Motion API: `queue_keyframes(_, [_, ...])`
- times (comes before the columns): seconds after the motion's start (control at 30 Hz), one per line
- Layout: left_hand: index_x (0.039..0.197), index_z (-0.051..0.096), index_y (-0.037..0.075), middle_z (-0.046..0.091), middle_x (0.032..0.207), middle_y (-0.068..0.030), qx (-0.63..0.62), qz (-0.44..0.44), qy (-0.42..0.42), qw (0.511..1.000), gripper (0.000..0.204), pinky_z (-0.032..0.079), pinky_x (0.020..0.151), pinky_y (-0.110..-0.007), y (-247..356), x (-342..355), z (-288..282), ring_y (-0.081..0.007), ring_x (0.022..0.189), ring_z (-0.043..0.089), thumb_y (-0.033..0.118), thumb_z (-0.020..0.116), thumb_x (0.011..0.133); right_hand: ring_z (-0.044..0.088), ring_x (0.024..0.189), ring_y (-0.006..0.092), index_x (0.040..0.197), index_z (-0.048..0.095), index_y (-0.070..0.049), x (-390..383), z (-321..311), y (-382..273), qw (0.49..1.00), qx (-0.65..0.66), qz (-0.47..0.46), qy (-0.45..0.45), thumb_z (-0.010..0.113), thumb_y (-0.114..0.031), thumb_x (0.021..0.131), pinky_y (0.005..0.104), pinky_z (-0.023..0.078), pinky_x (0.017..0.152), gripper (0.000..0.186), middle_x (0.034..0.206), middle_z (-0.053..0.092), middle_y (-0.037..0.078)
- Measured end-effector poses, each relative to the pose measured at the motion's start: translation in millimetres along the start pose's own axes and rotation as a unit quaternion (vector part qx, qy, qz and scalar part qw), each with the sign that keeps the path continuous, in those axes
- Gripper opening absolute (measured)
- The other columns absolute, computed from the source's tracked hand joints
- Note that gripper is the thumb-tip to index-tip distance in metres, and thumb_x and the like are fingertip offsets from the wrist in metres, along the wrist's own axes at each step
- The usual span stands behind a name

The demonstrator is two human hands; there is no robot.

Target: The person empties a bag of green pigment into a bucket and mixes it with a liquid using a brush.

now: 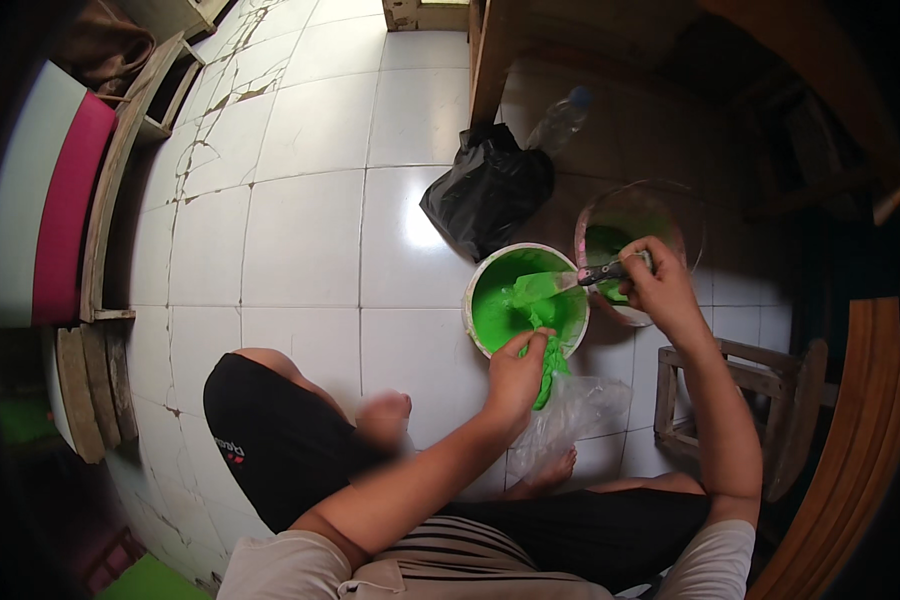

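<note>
My left hand (516, 378) pinches a clear plastic bag (575, 415) near its top, where the plastic is bunched and coated with bright green paste. The bag's lower part hangs transparent by my foot. My right hand (660, 288) grips the dark handle of a scraper (550, 287), whose flat blade is smeared green. That blade lies over the opening of a white-rimmed bucket (467, 318) holding thick green paste (495, 310). The blade's tip is close to the bunched green plastic; whether they touch I cannot tell.
Beyond the bucket sits a black plastic bag (490, 190), with a clear bottle (562, 120) behind it. A second bucket (682, 240), green inside, stands in shadow at the right. Nearby are a small wooden stool (760, 385) and, at left, wooden furniture (110, 210). The floor tiles (305, 240) are cracked.
</note>
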State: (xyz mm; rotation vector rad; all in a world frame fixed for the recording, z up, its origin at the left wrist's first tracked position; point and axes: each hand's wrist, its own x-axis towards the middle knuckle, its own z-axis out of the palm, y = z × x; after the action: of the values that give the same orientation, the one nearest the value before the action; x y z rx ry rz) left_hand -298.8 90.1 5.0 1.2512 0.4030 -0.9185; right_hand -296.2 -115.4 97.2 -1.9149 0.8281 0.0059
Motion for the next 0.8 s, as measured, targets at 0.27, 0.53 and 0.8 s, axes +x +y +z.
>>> queue_keyframes(0.27, [0.11, 0.073, 0.002, 0.071, 0.092, -0.0087, 0.119, 0.159, 0.024, 0.98, 0.029, 0.049, 0.077, -0.027, 13.1, -13.7, 6.5, -0.0138, 0.082, 0.061, 0.025, 0.06, 0.1, 0.066, 0.073, 0.0328, 0.112, 0.062, -0.007, -11.1, 29.9, 14.3, 0.97, -0.184, -0.12, -0.106, 0.066, -0.025, 0.091, 0.041, 0.051, 0.07, 0.028, 0.084, 0.068, 0.02])
queue_keyframes(0.53, [0.113, 0.07, -0.001, 0.067, 0.097, -0.0094, 0.219, 0.309, 0.006, 0.926, 0.028, 0.047, 0.081, -0.027, 42.0, -30.4, 16.1, -0.0144, 0.088, 0.06, 0.022, 0.06, 0.101, 0.067, 0.087, 0.0392, 0.117, 0.063, -0.002, -2.5, 38.9, 54.5, 0.962, -0.161, -0.199, -0.095, 0.067, -0.023, 0.088, 0.0463, 0.052, 0.081, 0.036, 0.095, 0.069, 0.022])
queue_keyframes(0.8, [0.115, 0.069, -0.002, 0.067, 0.105, -0.0052, 0.235, 0.449, -0.063, 0.86, 0.028, 0.045, 0.087, -0.025, 102.0, -40.2, 53.8, -0.0101, 0.094, 0.057, 0.021, 0.057, 0.103, 0.063, 0.071, 0.0147, 0.12, 0.061, -0.001, 14.8, -14.0, 70.1, 0.99, -0.04, -0.089, -0.098, 0.067, -0.022, 0.093, 0.0319, 0.052, 0.069, 0.035, 0.081, 0.067, 0.008])
